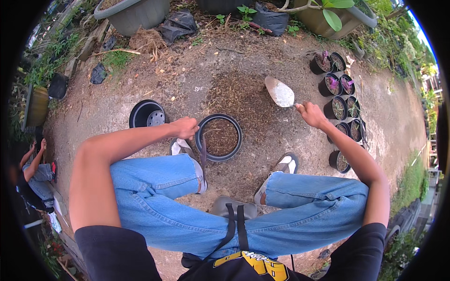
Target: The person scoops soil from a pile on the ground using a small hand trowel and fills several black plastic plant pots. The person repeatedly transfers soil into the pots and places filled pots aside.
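Observation:
My left hand (186, 128) is closed at the left rim of a round black plastic pot (240, 140), seemingly on a slender purplish plant cutting (203, 151). The grip is partly hidden by my fingers. One of its leaves droops over the rim, and a thin part reaches across the opening. Brown, fibrous potting mix (221, 138) shows inside the pot. My right hand (312, 114) grips the handle of a trowel (280, 92), its soil-smeared metal blade pointing away to the upper left, above the ground. Loose mix (239, 95) lies spread beyond the pot.
An empty black pot (147, 114) with drainage holes lies tilted at left. Small potted plants (332, 84) stand in two rows at right. Large grey planters (135, 15) and black plastic bags (179, 24) line the far edge. Another person (35, 175) sits at far left.

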Available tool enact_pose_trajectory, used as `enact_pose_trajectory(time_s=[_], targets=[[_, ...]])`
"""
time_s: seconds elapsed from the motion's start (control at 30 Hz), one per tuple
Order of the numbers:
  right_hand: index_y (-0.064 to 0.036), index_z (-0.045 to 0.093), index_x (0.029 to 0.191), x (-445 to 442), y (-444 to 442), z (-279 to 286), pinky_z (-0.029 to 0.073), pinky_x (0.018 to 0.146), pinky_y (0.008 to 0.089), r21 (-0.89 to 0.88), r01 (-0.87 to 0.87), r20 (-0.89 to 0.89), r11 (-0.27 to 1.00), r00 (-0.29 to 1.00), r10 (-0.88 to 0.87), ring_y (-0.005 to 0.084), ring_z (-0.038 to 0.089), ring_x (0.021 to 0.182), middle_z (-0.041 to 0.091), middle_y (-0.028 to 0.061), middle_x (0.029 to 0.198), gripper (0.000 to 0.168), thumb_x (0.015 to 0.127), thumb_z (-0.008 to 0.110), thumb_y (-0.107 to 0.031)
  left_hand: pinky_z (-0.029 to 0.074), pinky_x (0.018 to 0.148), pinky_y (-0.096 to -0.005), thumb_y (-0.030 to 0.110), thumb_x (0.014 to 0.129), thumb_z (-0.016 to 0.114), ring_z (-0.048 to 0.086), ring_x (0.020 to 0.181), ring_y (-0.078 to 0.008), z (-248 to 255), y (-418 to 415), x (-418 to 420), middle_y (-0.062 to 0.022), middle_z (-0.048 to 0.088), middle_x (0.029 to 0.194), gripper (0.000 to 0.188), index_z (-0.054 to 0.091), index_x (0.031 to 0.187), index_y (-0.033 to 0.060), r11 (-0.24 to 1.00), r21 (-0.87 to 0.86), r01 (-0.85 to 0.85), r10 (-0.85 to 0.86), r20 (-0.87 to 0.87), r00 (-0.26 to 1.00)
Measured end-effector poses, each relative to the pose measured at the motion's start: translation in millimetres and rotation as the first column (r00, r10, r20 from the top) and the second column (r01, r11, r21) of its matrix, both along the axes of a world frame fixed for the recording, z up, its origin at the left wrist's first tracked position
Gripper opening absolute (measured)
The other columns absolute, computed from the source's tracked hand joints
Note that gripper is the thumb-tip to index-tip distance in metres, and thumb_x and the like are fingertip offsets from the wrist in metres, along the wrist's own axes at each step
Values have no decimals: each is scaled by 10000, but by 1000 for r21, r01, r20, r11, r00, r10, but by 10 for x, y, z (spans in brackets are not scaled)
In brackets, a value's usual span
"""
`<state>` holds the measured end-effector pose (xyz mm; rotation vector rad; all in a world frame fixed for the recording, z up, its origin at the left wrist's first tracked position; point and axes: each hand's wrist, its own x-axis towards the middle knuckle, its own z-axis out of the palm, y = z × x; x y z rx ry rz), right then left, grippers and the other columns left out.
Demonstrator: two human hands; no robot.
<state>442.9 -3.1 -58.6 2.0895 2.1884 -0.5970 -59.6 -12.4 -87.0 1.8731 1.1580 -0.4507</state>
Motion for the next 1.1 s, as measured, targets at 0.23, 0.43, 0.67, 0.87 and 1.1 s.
enact_pose_trajectory(time_s=[0.23, 0.43, 0.67, 0.87, 1.1], targets=[[55, 545, 1085, 72, -534, -623, 569, 553, 497, -254, 383, 17, 888, 920, -392, 409, 688, 598, 666, 314, 812, 483, 1064, 398, -405, 555, 878, -431, 252, 1048, 397, 729, 864, -326, -24, -57, -40, -150, 740, 775, 495, 664, 746, -35, 999, 43, 3, -3, 7, 1000], [47, 491, 1103, -80, -1005, -962, 567, 492, 449, -310, 171, 9, 935, 984, -177, 346, 676, 529, 661, 228, 755, 448, 1069, 406, -392, 555, 864, -429, 220, 1023, 405, 732, 856, -319, 8, 24, 106, -152, 746, 786, 462, 681, 761, -43, 1000, -25, 0, 0, 2, 1000], [51, 515, 1126, -329, -935, -638, 573, 630, 478, -554, 251, -112, 794, 922, -370, 367, 711, 725, 677, 245, 867, 508, 1054, 420, -444, 556, 858, -415, 217, 1021, 406, 736, 866, -301, 47, 14, 35, -150, 753, 807, 464, 689, 755, -37, 998, -55, -18, 17, -15, 1000], [40, 575, 1076, -109, -887, -933, 548, 715, 531, -174, 71, 13, 982, 997, -70, 481, 688, 839, 676, 322, 910, 446, 1029, 480, -393, 551, 825, -419, 285, 1053, 444, 732, 884, -296, -114, 159, 17, -99, 758, 809, 460, 707, 804, 2, 981, -50, 186, -188, -54, 981], [29, 659, 1096, 23, -629, -423, 510, 910, 526, -294, 56, -8, 954, 998, -62, 476, 652, 1022, 687, 306, 1018, 495, 992, 515, -434, 540, 841, -416, 297, 1068, 462, 732, 879, -242, -176, 238, 39, -66, 755, 800, 433, 714, 867, 6, 966, -50, 253, -257, -95, 962]])
